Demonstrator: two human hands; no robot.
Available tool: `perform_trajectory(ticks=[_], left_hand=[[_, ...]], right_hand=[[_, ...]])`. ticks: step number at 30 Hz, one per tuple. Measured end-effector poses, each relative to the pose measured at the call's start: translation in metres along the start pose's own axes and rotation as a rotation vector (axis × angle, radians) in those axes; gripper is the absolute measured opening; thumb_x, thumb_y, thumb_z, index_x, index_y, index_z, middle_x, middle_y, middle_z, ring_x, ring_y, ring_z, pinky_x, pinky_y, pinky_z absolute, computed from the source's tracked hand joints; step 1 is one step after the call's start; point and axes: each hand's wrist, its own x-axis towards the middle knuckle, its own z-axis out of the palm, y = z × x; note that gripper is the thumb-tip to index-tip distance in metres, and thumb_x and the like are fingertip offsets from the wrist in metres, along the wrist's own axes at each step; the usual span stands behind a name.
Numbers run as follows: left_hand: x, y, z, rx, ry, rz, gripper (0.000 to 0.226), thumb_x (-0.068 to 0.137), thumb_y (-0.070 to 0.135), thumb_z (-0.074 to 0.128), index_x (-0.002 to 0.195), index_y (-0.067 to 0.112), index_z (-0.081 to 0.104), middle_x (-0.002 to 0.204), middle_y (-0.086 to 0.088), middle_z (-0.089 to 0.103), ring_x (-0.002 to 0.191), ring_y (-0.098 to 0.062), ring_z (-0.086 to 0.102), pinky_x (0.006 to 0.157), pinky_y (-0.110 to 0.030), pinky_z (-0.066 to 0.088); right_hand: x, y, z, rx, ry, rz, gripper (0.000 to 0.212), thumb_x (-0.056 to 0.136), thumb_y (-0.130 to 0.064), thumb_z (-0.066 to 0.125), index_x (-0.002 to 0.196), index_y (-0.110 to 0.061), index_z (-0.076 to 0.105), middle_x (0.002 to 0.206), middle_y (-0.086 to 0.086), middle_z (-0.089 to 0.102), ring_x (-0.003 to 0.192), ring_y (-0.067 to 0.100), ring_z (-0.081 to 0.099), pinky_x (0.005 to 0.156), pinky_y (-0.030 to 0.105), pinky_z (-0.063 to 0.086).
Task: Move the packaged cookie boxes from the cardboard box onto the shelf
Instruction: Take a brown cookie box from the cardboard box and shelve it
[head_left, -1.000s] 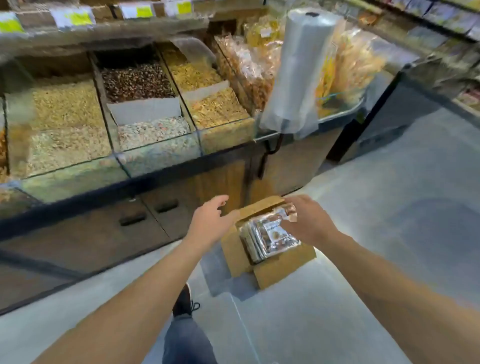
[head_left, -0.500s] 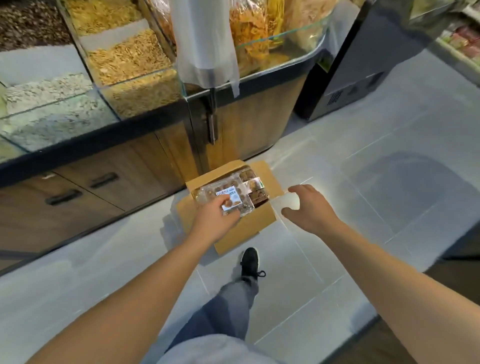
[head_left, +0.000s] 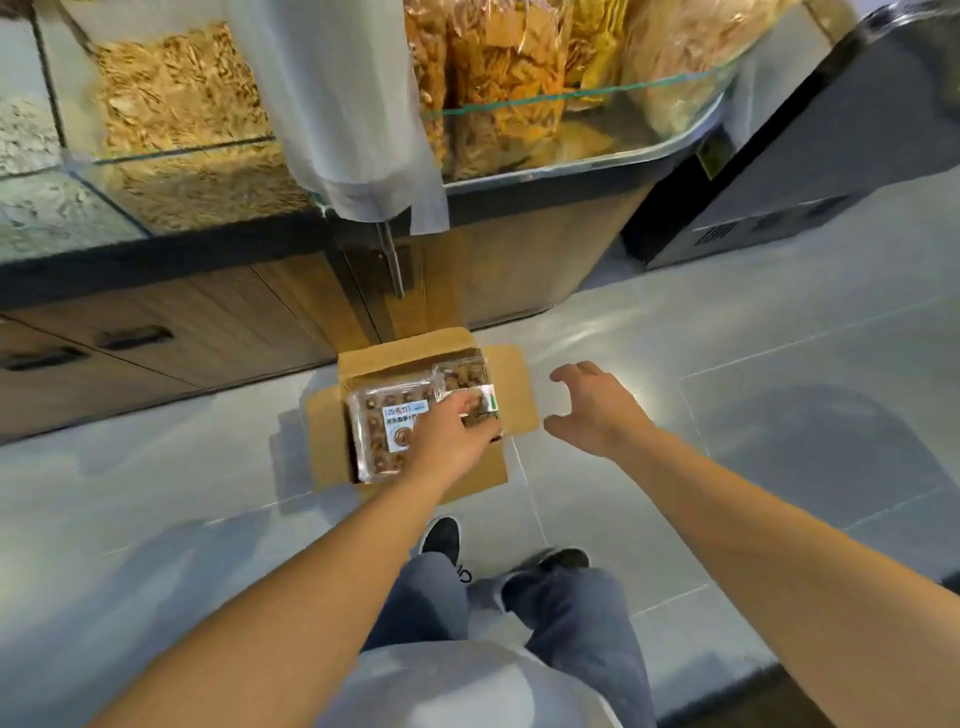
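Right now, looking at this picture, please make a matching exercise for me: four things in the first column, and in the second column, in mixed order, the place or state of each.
Column one:
1. left hand
2. right hand
3. cardboard box
4. plastic bag roll

Column two:
A. stands open on the floor tiles
B. hangs in front of the glass counter
C. reaches into the box, on the cookie packs
D. open in the air, holding nothing

Pairs: 1-C, 2-D, 3-A, 4-B
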Motion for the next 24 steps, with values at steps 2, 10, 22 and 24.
perform_trajectory(ticks=[2, 10, 22, 24], left_hand=[[0.013, 0.01, 0.01, -0.036, 0.038, -0.04, 0.05, 0.092, 0.032, 0.064, 0.139, 0.022, 0.053, 0.14, 0.001, 0.058, 0.123, -0.022, 0.057, 0.095, -0.031, 0.043], [0.056, 0.018, 0.057, -0.282, 0.337, -0.363, 0.057, 0.091, 0.034, 0.066, 0.143, 0.015, 0.051, 0.144, -0.004, 0.054, 0.127, -0.023, 0.055, 0.106, -0.034, 0.042], [0.096, -0.011, 0.168, -0.917, 0.72, -0.809, 0.051, 0.092, 0.032, 0.064, 0.141, 0.021, 0.052, 0.138, 0.001, 0.058, 0.118, -0.021, 0.056, 0.092, -0.03, 0.043], [0.115, -0.023, 0.184, -0.987, 0.749, -0.831, 0.05, 0.091, 0.031, 0.065, 0.139, 0.02, 0.054, 0.138, -0.002, 0.059, 0.126, -0.025, 0.054, 0.101, -0.034, 0.043]], right_hand=[[0.03, 0.008, -0.011, -0.028, -0.036, -0.054, 0.066, 0.085, -0.027, 0.07, 0.145, -0.013, 0.046, 0.146, 0.006, 0.046, 0.126, 0.026, 0.052, 0.096, 0.031, 0.045], [0.15, 0.028, -0.025, -0.253, -0.291, -0.404, 0.063, 0.085, -0.029, 0.069, 0.142, -0.014, 0.047, 0.141, 0.008, 0.048, 0.125, 0.026, 0.05, 0.097, 0.031, 0.045], [0.251, 0.02, 0.029, -0.528, -0.549, -0.701, 0.06, 0.087, -0.033, 0.071, 0.139, -0.013, 0.049, 0.142, 0.011, 0.048, 0.126, 0.029, 0.05, 0.098, 0.033, 0.042], [0.268, 0.025, 0.05, -0.531, -0.552, -0.685, 0.058, 0.086, -0.032, 0.071, 0.137, -0.012, 0.05, 0.14, 0.012, 0.049, 0.125, 0.03, 0.05, 0.098, 0.034, 0.043]])
